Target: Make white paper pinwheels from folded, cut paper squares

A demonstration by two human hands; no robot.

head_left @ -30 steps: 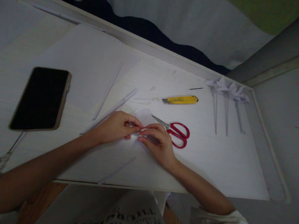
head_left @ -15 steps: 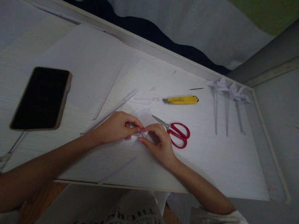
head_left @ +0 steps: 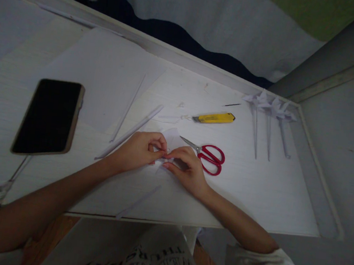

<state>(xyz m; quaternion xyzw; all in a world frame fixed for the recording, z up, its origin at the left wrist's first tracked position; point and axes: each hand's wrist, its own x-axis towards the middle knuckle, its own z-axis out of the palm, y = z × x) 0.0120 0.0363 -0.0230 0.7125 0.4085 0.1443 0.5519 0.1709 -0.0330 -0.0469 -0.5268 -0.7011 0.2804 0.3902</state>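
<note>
The white paper piece (head_left: 172,136) lies at the meeting fingertips of the left hand (head_left: 139,150) and right hand (head_left: 190,170), both pinched narrow on it and about equally near, its visible part spreading beyond them beside the scissors (head_left: 204,153), long axis unclear.

Left hand (head_left: 140,150): forefinger (head_left: 161,138) bent more sharply than before.

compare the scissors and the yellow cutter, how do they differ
The scissors have two red finger loops; the cutter has one straight yellow body. The scissors are wider across their handles than the slim cutter. The scissors lie closer, the cutter farther back. Both rest on the white table.
</note>
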